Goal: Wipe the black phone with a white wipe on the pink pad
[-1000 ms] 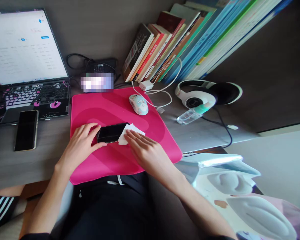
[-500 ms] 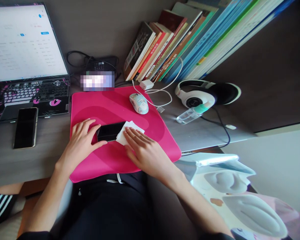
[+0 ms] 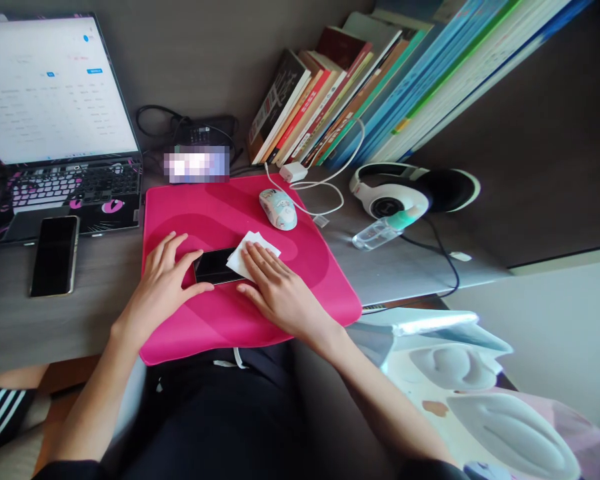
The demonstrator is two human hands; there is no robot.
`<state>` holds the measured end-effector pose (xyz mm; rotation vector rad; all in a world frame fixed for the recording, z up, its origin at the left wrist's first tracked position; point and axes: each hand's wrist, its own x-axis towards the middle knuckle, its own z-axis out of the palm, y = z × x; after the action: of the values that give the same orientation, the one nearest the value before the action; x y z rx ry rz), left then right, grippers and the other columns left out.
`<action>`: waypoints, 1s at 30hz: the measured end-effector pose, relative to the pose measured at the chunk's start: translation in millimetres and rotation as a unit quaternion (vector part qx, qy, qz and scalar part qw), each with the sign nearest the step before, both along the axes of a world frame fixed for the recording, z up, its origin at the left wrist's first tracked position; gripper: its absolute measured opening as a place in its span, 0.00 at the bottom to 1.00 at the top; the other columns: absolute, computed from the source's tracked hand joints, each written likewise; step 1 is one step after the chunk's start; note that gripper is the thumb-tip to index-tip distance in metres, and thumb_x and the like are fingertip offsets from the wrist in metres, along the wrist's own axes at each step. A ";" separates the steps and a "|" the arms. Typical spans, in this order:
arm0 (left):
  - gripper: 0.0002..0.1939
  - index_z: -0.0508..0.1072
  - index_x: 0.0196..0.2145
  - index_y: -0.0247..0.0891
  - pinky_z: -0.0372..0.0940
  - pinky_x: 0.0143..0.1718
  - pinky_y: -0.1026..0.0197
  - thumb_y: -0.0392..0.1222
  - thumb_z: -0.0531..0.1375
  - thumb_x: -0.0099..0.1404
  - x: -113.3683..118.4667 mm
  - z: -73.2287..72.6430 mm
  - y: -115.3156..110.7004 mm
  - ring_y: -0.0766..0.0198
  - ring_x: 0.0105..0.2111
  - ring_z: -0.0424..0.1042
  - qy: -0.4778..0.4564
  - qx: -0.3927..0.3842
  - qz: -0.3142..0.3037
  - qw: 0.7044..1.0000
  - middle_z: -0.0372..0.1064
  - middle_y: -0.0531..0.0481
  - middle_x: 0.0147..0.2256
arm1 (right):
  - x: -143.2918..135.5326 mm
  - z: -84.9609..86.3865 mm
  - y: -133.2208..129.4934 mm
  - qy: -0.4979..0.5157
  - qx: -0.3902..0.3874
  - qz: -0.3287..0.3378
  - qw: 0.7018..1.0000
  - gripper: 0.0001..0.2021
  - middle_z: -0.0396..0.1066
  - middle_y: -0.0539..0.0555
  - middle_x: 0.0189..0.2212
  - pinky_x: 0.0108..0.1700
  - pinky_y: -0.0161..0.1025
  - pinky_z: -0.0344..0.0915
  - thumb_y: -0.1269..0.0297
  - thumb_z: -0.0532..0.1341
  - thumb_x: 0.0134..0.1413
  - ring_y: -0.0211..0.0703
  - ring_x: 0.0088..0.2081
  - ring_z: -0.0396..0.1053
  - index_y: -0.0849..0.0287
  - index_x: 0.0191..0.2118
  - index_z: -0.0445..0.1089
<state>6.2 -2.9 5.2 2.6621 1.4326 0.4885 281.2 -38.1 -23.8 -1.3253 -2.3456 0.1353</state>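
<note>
A black phone [image 3: 214, 266] lies flat on the pink mat [image 3: 220, 200]. At its left end is my left hand [image 3: 166, 277], thumb and index finger spread against the phone's edge, the other fingers apart. My right hand [image 3: 277, 287] presses a folded white tissue [image 3: 237, 260] down on the phone's right part with fairly straight fingers, its thumb by the near edge. The tissue and fingers hide the phone's right end.
A laptop [image 3: 75, 180] with a second phone [image 3: 55, 257] at its front edge stands left. Beyond the mat's middle are a mouse [image 3: 279, 209] and white cable. Books [image 3: 310, 107], headphones [image 3: 390, 193] and a clear bottle [image 3: 377, 233] sit further right.
My right hand and the tissue have slid a little to the left along the phone. My left hand stays at the phone's left end, its fingers slightly more raised.
</note>
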 end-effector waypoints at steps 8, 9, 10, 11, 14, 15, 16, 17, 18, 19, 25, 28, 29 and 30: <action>0.31 0.71 0.65 0.43 0.55 0.74 0.32 0.58 0.67 0.70 -0.6 0.0 0.3 0.39 0.77 0.48 0.008 0.007 0.004 1.000 0.53 0.34 0.74 | -15.6 10.0 -27.5 -0.034 0.036 -0.016 0.999 0.31 0.64 0.77 0.69 0.71 0.62 0.67 0.52 0.57 0.76 0.68 0.71 0.65 0.76 0.70 0.66; 0.30 0.71 0.65 0.44 0.55 0.74 0.31 0.58 0.68 0.71 -0.7 0.3 0.3 0.38 0.77 0.48 0.008 0.008 0.004 1.000 0.53 0.35 0.74 | -15.7 8.2 -23.3 -0.027 0.037 -0.014 0.999 0.32 0.64 0.76 0.69 0.71 0.62 0.67 0.52 0.57 0.76 0.67 0.71 0.64 0.75 0.71 0.66; 0.30 0.72 0.65 0.44 0.54 0.74 0.31 0.57 0.68 0.71 -0.7 0.7 0.4 0.38 0.77 0.48 0.009 0.009 0.004 1.000 0.53 0.34 0.74 | -15.2 5.8 -17.8 -0.020 0.037 -0.011 0.999 0.32 0.63 0.76 0.70 0.72 0.62 0.66 0.51 0.57 0.76 0.67 0.72 0.63 0.75 0.71 0.65; 0.30 0.72 0.64 0.44 0.54 0.74 0.31 0.57 0.68 0.71 -0.6 0.9 0.5 0.38 0.77 0.48 0.009 0.010 0.002 1.000 0.53 0.34 0.74 | -14.2 3.3 -11.6 -0.014 0.038 -0.008 0.999 0.33 0.62 0.76 0.71 0.73 0.62 0.65 0.50 0.57 0.76 0.67 0.73 0.62 0.75 0.71 0.64; 0.30 0.71 0.65 0.45 0.54 0.74 0.31 0.57 0.68 0.71 -0.5 0.4 0.8 0.38 0.77 0.47 0.004 0.007 -0.001 1.000 0.53 0.35 0.74 | -9.7 -1.8 3.3 -0.005 0.030 -0.002 1.000 0.34 0.59 0.75 0.73 0.74 0.61 0.61 0.50 0.55 0.77 0.64 0.75 0.57 0.75 0.73 0.62; 0.30 0.71 0.65 0.46 0.54 0.74 0.31 0.57 0.68 0.71 -0.5 -0.2 0.8 0.38 0.77 0.48 -0.001 0.007 -0.001 1.000 0.53 0.36 0.74 | -8.5 -1.9 5.3 -0.005 0.027 0.000 1.000 0.34 0.58 0.75 0.73 0.75 0.61 0.61 0.50 0.55 0.77 0.63 0.75 0.56 0.74 0.73 0.61; 0.30 0.70 0.65 0.46 0.54 0.74 0.30 0.57 0.68 0.70 -0.5 -1.0 0.8 0.38 0.77 0.48 -0.004 0.006 0.000 1.000 0.54 0.36 0.74 | -7.9 -1.0 5.3 -0.006 0.026 0.000 1.000 0.34 0.58 0.74 0.73 0.75 0.61 0.61 0.50 0.55 0.77 0.63 0.75 0.56 0.73 0.73 0.61; 0.30 0.70 0.65 0.47 0.53 0.74 0.29 0.58 0.68 0.70 -0.6 -2.0 0.8 0.38 0.77 0.48 -0.007 0.007 0.003 1.000 0.54 0.36 0.73 | -7.9 0.7 3.4 -0.009 0.026 -0.001 1.000 0.33 0.59 0.75 0.73 0.74 0.62 0.61 0.50 0.55 0.77 0.63 0.75 0.57 0.74 0.73 0.61; 0.31 0.70 0.65 0.47 0.53 0.74 0.28 0.58 0.68 0.70 -0.6 -2.9 0.7 0.37 0.77 0.48 -0.009 0.007 0.005 1.000 0.55 0.36 0.73 | -8.5 3.0 -0.2 -0.014 0.029 -0.002 0.999 0.34 0.60 0.75 0.72 0.74 0.62 0.63 0.49 0.55 0.77 0.64 0.74 0.59 0.75 0.72 0.62; 0.31 0.70 0.65 0.47 0.54 0.74 0.28 0.59 0.68 0.70 -0.6 -3.7 0.6 0.37 0.77 0.49 -0.009 0.007 0.007 1.000 0.55 0.36 0.73 | -9.7 5.8 -4.9 -0.020 0.033 -0.005 0.999 0.34 0.62 0.76 0.71 0.73 0.62 0.64 0.49 0.55 0.77 0.66 0.73 0.61 0.76 0.71 0.64; 0.31 0.71 0.66 0.43 0.54 0.74 0.30 0.59 0.66 0.72 0.4 -1.5 -0.3 0.38 0.77 0.48 0.006 -0.001 0.006 1.000 0.55 0.35 0.73 | -16.8 15.2 -26.7 -0.047 0.046 -0.007 0.998 0.34 0.67 0.78 0.67 0.71 0.59 0.68 0.48 0.58 0.75 0.68 0.70 0.67 0.78 0.68 0.68; 0.30 0.72 0.65 0.45 0.53 0.73 0.28 0.58 0.68 0.71 1.5 2.5 -0.4 0.36 0.76 0.49 0.014 -0.004 0.007 1.000 0.56 0.35 0.73 | -16.1 9.7 -19.0 -0.033 0.034 0.005 0.999 0.36 0.64 0.76 0.70 0.72 0.60 0.66 0.45 0.57 0.75 0.66 0.72 0.63 0.75 0.71 0.65; 0.30 0.73 0.65 0.47 0.53 0.73 0.26 0.58 0.68 0.70 1.7 3.4 -0.4 0.35 0.76 0.49 0.013 -0.003 0.008 1.000 0.56 0.37 0.73 | -15.7 6.9 -14.5 -0.027 0.030 0.006 0.999 0.36 0.62 0.75 0.71 0.73 0.60 0.64 0.45 0.56 0.75 0.65 0.73 0.61 0.74 0.72 0.63; 0.29 0.73 0.65 0.48 0.53 0.73 0.25 0.57 0.68 0.70 1.8 3.9 -0.4 0.35 0.76 0.49 0.013 -0.002 0.009 1.000 0.57 0.38 0.73 | -15.5 3.9 -9.8 -0.022 0.027 0.007 0.999 0.36 0.60 0.74 0.72 0.74 0.60 0.63 0.45 0.56 0.76 0.64 0.75 0.58 0.73 0.73 0.62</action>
<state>8.0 -3.3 9.1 2.6654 1.4629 0.4548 265.7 -47.9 -19.8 -1.2995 -2.3778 0.0473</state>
